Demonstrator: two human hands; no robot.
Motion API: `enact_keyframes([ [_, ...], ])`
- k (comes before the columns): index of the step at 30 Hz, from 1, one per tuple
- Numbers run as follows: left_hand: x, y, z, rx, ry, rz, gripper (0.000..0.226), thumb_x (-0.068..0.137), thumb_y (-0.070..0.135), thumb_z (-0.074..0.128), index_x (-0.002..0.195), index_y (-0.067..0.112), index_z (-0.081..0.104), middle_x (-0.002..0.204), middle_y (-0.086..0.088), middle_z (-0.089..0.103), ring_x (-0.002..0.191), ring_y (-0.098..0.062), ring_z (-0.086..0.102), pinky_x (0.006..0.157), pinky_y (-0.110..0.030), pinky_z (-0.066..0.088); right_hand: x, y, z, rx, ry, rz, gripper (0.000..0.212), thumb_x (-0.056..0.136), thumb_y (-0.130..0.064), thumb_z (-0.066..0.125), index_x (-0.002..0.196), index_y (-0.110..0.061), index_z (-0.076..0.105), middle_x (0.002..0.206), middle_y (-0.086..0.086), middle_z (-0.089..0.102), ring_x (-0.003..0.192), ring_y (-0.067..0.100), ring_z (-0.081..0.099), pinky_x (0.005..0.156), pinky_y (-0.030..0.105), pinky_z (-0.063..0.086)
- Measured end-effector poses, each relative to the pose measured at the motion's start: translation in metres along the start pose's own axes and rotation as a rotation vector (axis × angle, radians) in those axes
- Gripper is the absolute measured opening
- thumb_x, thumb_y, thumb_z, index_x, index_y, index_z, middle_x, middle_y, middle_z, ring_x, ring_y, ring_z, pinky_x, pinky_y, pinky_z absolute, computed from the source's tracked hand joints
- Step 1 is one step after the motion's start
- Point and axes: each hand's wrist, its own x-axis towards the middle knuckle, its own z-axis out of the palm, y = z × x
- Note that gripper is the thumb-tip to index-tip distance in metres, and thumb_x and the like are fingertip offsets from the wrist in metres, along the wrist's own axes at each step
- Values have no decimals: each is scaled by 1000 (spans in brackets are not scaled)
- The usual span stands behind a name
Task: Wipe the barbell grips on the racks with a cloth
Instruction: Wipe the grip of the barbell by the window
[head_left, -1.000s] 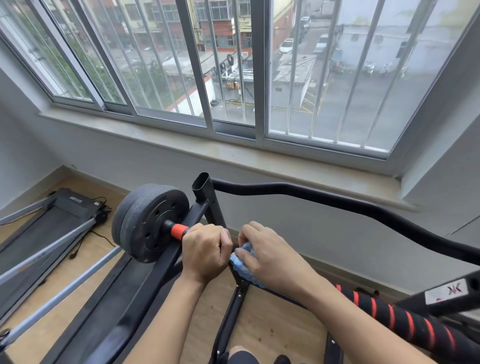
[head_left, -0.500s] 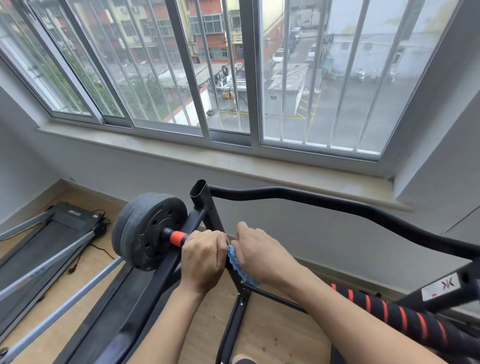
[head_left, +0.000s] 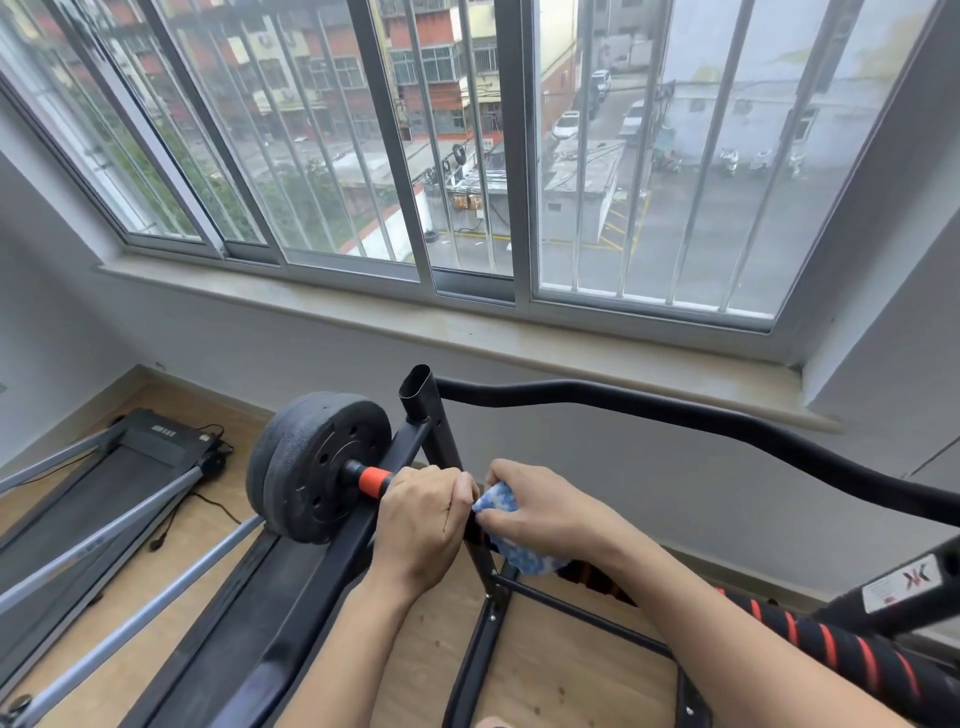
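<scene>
Blue-and-white terry, bunched small, is what does the work here: the cloth (head_left: 500, 525) sits pinched in the right hand (head_left: 545, 514), fingers curled over it and pressing it onto the barbell (head_left: 831, 642) just beside the rack upright (head_left: 441, 441). The left hand (head_left: 423, 512) is wrapped tight round the bar at about nine o'clock of the cloth, knuckles nearly touching the right hand, with the orange collar (head_left: 375, 477) and the grey weight plate (head_left: 311, 467) further out toward nine. The striped black-and-red grip runs off toward four o'clock, under the right forearm. To my eye the wipe is at the bar's left end, and much of that striped length looks undone. To do it well, I'd keep the left hand clamped so the bar cannot roll in its cradle, fold the cloth right round the bar, and draw it along toward four o'clock with a slight twist.
</scene>
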Motion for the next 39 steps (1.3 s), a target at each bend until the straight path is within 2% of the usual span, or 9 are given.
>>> enact_keyframes([
  [6, 36, 18, -19, -43, -344, -279, 54, 105, 46, 38, 69, 17, 65, 79, -5, 71, 84, -28, 63, 77, -39, 47, -3, -4, 1, 24, -28, -8, 16, 96, -38, 49, 96, -22, 48, 98, 1, 63, 87, 20, 59, 79, 39, 49],
  [9, 37, 13, -14, 228, -345, -95, 42, 107, 36, 34, 81, 18, 60, 89, -9, 70, 89, -34, 65, 71, -40, 46, -7, -5, 6, -8, 2, -29, 17, 96, -37, 49, 96, -20, 47, 94, 1, 61, 84, 21, 58, 77, 41, 49],
  [11, 25, 8, -11, 264, -400, -19, 38, 102, 24, 32, 76, 12, 57, 70, -10, 63, 64, -38, 62, 51, -40, 45, -8, -3, 8, 6, 39, -33, 17, 93, -37, 54, 93, -22, 48, 89, -1, 63, 80, 18, 60, 74, 39, 51],
  [17, 14, 3, 5, 205, -46, -102, 53, 96, 26, 37, 45, 14, 48, 43, -5, 53, 42, -31, 50, 48, -34, 35, -11, -6, 10, 17, 97, 9, 19, 90, -40, 57, 87, -25, 46, 83, -1, 65, 74, 17, 63, 65, 37, 53],
  [27, -9, 10, 0, 62, 126, -43, 53, 105, 25, 38, 56, 16, 59, 54, 0, 59, 53, -24, 53, 69, -39, 42, -15, -14, 21, -5, 142, 107, 22, 94, -44, 54, 95, -23, 47, 88, -1, 64, 77, 17, 66, 70, 39, 61],
  [29, -3, 4, -10, 151, -39, -5, 51, 107, 31, 40, 68, 15, 67, 64, 0, 66, 61, -26, 62, 65, -40, 48, -19, -16, 24, -19, 162, 85, 23, 92, -44, 54, 93, -22, 47, 85, -2, 64, 74, 17, 64, 66, 38, 55],
  [31, 12, -4, -23, 252, -297, 57, 42, 111, 35, 35, 109, 19, 73, 98, -1, 74, 92, -26, 68, 73, -38, 48, -23, -19, 25, -28, 163, 73, 22, 89, -42, 56, 89, -22, 48, 81, -2, 64, 72, 18, 62, 63, 35, 50],
  [34, 25, -8, -28, 440, -562, 271, 42, 110, 26, 31, 148, 17, 49, 126, -10, 67, 115, -35, 63, 75, -41, 42, -27, -26, 29, -38, 183, 80, 19, 87, -38, 57, 87, -21, 48, 80, -1, 64, 72, 19, 60, 63, 35, 48],
  [39, 0, -19, -17, 492, -306, 387, 43, 92, 12, 36, 89, 5, 78, 53, -6, 58, 41, -33, 55, 37, -30, 40, -29, -35, 44, -138, 301, 97, 19, 92, -34, 52, 90, -18, 42, 84, 0, 61, 77, 26, 56, 68, 41, 46],
])
